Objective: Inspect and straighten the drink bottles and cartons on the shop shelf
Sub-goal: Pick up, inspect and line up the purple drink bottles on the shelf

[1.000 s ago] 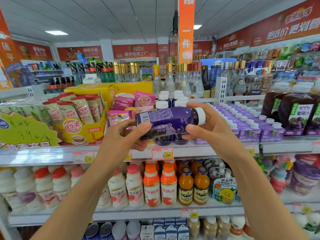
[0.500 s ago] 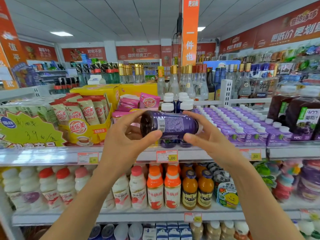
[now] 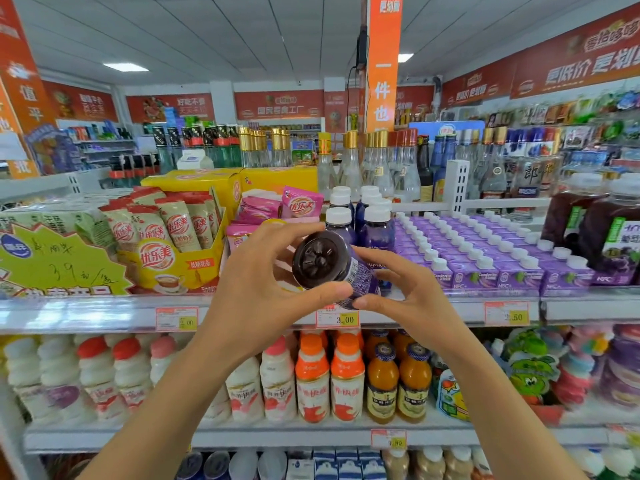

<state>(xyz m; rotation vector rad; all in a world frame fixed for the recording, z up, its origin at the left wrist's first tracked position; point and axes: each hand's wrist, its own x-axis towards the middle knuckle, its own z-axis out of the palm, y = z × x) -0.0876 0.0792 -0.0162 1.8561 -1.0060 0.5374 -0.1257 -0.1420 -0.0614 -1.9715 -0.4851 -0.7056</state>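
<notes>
Purple bottle (image 3: pixel 325 266) (left hand (image 3: pixel 256 292), right hand (image 3: pixel 412 299) holding) now turned — base-on.

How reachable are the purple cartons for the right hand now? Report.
Probably not yet: the right hand holds the purple bottle with the left hand; nothing else blocks the purple cartons.

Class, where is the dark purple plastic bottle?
Head view, centre: the dark purple plastic bottle, base toward camera, between left hand and right hand, before white-capped purple bottles.

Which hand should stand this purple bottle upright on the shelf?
Probably the right hand: it holds the bottle by its side, while the left hand grips round the base that must land.
</notes>
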